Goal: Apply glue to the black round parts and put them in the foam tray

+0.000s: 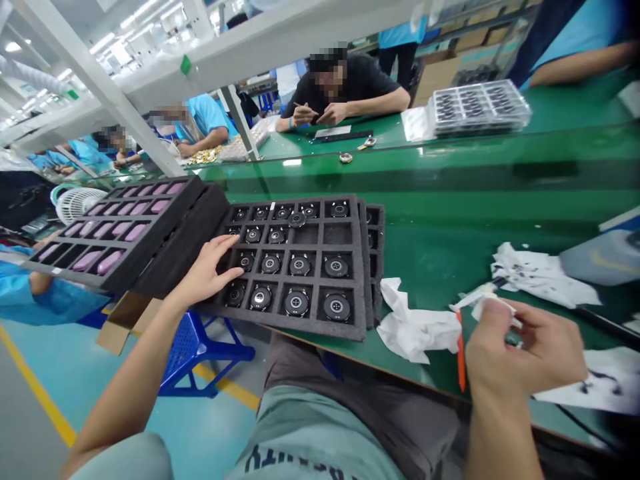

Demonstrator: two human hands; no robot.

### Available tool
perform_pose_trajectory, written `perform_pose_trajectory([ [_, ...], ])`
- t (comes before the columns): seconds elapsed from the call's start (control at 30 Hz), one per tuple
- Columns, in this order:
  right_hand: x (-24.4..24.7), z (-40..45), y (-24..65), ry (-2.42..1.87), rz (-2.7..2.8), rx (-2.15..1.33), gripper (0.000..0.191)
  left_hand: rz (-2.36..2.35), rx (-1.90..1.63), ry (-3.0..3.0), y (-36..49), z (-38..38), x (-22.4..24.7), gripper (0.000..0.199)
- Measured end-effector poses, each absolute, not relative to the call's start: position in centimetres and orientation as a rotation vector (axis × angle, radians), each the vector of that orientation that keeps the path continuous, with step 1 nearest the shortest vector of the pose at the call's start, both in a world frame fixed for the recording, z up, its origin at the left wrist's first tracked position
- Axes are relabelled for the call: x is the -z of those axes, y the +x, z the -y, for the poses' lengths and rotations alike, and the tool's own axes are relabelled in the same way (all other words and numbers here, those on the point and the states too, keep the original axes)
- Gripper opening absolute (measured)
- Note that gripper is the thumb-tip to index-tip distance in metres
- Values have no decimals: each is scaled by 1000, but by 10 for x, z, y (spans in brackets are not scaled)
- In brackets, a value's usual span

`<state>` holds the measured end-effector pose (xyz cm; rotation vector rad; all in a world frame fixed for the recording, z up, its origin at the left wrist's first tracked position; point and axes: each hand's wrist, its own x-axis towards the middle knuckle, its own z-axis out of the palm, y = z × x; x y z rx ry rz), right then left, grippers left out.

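My left hand [207,270] rests at the left edge of a dark foam tray [359,280], thumb and fingers apart over the left-hand cells. Round black watch bodies [299,303] lie in most of the cells, round backs up. One watch body [297,219] sits raised across a divider in the upper part, beside two bare cells. My right hand [525,353], to the right of the tray, pinches a small white wipe [479,311] between thumb and fingers. Just left of it are a crumpled white tissue [423,327] and an orange stick-like tool [461,360].
Another foam tray [150,243] with pink pieces stands at left, beside a white fan [80,203]. More foam trays lie under mine. Smudged tissues [543,273] and a grey bottle [605,257] are at right. Across the green bench [450,193], a person handles small parts near clear trays [480,110].
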<state>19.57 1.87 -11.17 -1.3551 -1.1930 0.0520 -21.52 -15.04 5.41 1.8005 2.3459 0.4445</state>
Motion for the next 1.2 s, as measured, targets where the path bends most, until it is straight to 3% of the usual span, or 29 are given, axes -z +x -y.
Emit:
perform_pose_trajectory([
  [0.4, 98, 25, 223, -1469, 994, -302, 18, -1972, -449, 2126, -213, 4, -64, 66],
  [0.57, 93, 33, 239, -1465, 943, -195, 17, -1913, -433, 2086, -229, -16, -52, 66],
  [0.67, 80, 33, 242, -1493, 998, -142, 26, -1875, -427, 2085, -225, -20, -54, 65],
  [0.87, 74, 10, 248, -1504, 1122, -387, 43, -1925, -311, 2137, -220, -33, -67, 66],
  [1.2, 85, -61, 184, -1518, 1500, -581, 24, -2111, -787, 1824, -213, -26, -68, 49],
])
